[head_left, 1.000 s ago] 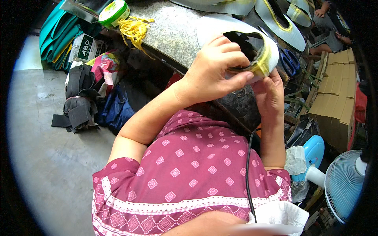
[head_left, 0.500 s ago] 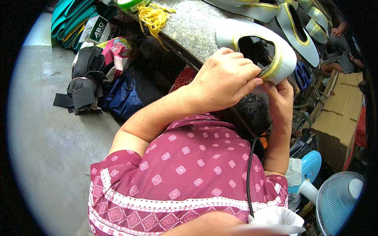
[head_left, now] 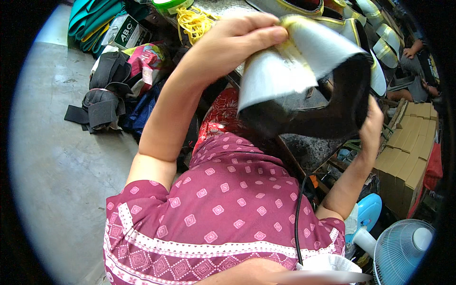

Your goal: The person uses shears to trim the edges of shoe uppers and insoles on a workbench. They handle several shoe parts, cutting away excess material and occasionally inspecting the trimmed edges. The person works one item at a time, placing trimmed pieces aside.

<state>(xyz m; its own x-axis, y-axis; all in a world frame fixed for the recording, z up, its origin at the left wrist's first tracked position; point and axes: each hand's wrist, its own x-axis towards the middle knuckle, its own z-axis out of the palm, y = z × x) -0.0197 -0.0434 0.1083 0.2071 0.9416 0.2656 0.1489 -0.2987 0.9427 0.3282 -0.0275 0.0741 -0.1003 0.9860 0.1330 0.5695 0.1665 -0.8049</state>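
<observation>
Floor point(head_left: 57, 156), grey and bare-looking, is shown across the left half of the frame. Shirt point(head_left: 223, 223), magenta with a pale diamond print, fills the lower centre. Shoe upper point(head_left: 304, 80), grey outside with yellow trim and a black lining, is held raised at upper centre right, above the stone-topped bench point(head_left: 308, 147). Left hand point(head_left: 237, 40) is closed over the upper's top left edge, the fingers point(head_left: 266, 33) curled onto the grey felt. Right hand point(head_left: 370, 126) is seen at the upper's lower right edge, pressed against the black side; how far it is closed cannot be told, as the fingers are hidden behind the piece. Cartons point(head_left: 403, 156), brown and stacked, stand at the right edge. Fan point(head_left: 403, 251), pale blue and white, occupies the lower right corner. Black fabric scraps point(head_left: 99, 99) lie heaped on the floor at upper left, beside green folded sheets point(head_left: 90, 19). Further uppers point(head_left: 380, 47) lie in a row at upper right. Yellow cord point(head_left: 194, 21) is bunched at top centre, just beside the left wrist. A black cable point(head_left: 298, 223) hangs over the shirt.
</observation>
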